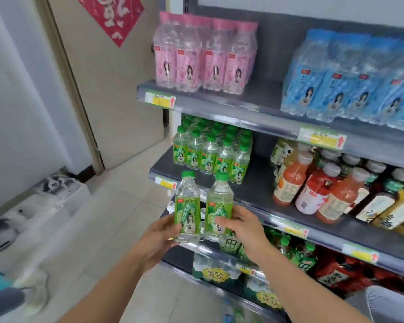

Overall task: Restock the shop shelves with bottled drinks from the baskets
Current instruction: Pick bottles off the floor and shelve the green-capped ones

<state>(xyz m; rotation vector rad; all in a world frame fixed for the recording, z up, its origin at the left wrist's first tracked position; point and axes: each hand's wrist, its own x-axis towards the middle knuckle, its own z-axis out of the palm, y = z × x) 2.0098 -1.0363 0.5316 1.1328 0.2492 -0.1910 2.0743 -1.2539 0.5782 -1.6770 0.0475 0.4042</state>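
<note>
Before the grey metal shelf [259,183], two clear, green-capped plastic bottles [187,206] [217,201]

I saw a bare lane on the middle shelf [258,183] between the shelved green-capped bottles [211,151] and the juice bottles [313,190]; the shelf above [231,113] capped the headroom.
</note>
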